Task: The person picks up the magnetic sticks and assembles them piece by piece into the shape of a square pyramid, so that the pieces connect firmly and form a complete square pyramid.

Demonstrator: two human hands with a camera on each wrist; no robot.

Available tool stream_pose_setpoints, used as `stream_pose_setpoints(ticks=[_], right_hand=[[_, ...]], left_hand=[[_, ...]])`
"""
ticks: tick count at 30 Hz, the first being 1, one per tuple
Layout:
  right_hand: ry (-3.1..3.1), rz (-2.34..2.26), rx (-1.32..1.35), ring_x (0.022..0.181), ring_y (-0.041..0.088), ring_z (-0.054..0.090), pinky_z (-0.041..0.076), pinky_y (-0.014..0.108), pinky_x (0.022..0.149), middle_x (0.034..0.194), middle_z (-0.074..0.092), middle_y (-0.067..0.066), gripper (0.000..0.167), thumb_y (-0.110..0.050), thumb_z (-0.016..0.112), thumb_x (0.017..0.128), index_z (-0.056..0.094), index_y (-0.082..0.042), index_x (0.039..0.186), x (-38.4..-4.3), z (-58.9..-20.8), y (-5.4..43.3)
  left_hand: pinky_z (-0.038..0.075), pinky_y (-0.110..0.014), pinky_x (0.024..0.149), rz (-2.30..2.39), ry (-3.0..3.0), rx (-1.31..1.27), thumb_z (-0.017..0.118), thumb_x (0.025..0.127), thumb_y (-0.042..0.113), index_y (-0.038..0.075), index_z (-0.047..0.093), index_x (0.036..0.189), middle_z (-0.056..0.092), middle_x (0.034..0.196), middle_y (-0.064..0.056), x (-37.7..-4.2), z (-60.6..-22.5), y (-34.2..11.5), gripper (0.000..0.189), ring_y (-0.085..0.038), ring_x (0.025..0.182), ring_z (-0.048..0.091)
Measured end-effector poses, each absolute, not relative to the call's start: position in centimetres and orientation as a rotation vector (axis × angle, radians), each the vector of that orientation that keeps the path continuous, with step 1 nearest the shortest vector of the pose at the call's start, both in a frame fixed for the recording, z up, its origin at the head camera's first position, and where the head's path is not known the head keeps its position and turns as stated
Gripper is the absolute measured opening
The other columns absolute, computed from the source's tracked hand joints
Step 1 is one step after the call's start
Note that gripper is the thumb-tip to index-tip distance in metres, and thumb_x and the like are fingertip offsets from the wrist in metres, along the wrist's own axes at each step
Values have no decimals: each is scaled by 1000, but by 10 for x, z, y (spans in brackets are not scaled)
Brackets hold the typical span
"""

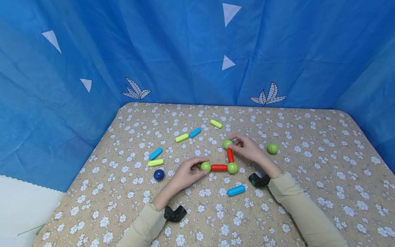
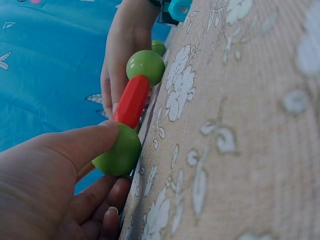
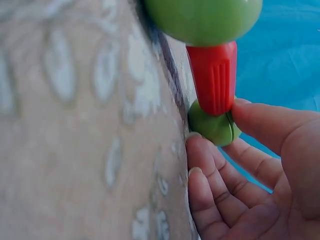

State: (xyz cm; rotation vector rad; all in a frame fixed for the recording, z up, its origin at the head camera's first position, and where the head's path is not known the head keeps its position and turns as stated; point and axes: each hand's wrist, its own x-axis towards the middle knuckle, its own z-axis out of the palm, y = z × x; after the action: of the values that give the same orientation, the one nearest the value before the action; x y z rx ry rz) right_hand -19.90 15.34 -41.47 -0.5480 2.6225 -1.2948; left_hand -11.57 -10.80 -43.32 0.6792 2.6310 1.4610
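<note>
Two red rods, one (image 1: 219, 167) running sideways and one (image 1: 230, 155) running away from me, meet at a green corner ball (image 1: 232, 168) in an L on the table. My left hand (image 1: 186, 173) pinches the green ball (image 1: 205, 166) at the L's left end between thumb and fingers. At the far end, my right hand (image 1: 248, 149) grips another green ball (image 1: 227, 144). The right wrist view shows that thumb (image 3: 260, 120) beside the joint of rod and ball, with fingers curled under the ball. In the left wrist view the left thumb (image 2: 95, 142) lies across its ball.
A loose green ball (image 1: 273, 148) lies right of the right hand, and a dark blue ball (image 1: 158, 175) left of the left hand. One blue rod (image 1: 236, 190) lies in front of the L. Several yellow-green rods (image 1: 182, 138) and blue rods (image 1: 155, 153) are scattered behind and left.
</note>
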Motion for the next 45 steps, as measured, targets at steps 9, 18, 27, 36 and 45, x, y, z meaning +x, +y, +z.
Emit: stream_pose_setpoints(ticks=[9, 18, 27, 36, 45], right_hand=[[2620, -1262, -515, 70, 19, 54, 45, 31, 59, 87, 60, 7, 34, -17, 63, 91, 55, -2, 120, -189, -411, 166], [2286, -1277, -881, 77, 19, 55, 48, 29, 66, 90, 61, 1, 13, -14, 67, 88, 65, -8, 99, -154, -412, 201], [2271, -1096, -1162, 87, 12, 53, 46, 30, 75, 100, 59, -10, 28, -30, 75, 80, 68, -21, 105, -122, -418, 200], [2367, -962, -1177, 80, 6, 49, 44, 26, 70, 89, 53, -17, 18, -33, 75, 79, 65, -29, 94, -115, -420, 191], [2353, -1332, -1082, 87, 21, 54, 46, 36, 72, 98, 61, -7, 15, -19, 72, 84, 67, -21, 98, -132, -411, 191]], left_hand=[[46, -29, 75, 1477, 2627, 629, 74, 82, 15, 9, 58, 125, 64, 104, 3, -116, -433, -108, 46, -10, 88, 56], [46, -30, 73, 1499, 2609, 646, 73, 83, 14, 11, 61, 122, 63, 105, 6, -118, -433, -108, 41, -9, 88, 56], [46, -31, 72, 1500, 2602, 629, 72, 84, 17, 14, 63, 120, 62, 107, 7, -117, -431, -109, 37, -10, 88, 55], [46, -31, 72, 1495, 2604, 634, 73, 83, 16, 13, 63, 119, 63, 105, 6, -117, -431, -108, 38, -11, 88, 55], [47, -29, 74, 1480, 2598, 620, 72, 84, 19, 13, 63, 118, 62, 102, 7, -117, -435, -109, 36, -10, 88, 55]])
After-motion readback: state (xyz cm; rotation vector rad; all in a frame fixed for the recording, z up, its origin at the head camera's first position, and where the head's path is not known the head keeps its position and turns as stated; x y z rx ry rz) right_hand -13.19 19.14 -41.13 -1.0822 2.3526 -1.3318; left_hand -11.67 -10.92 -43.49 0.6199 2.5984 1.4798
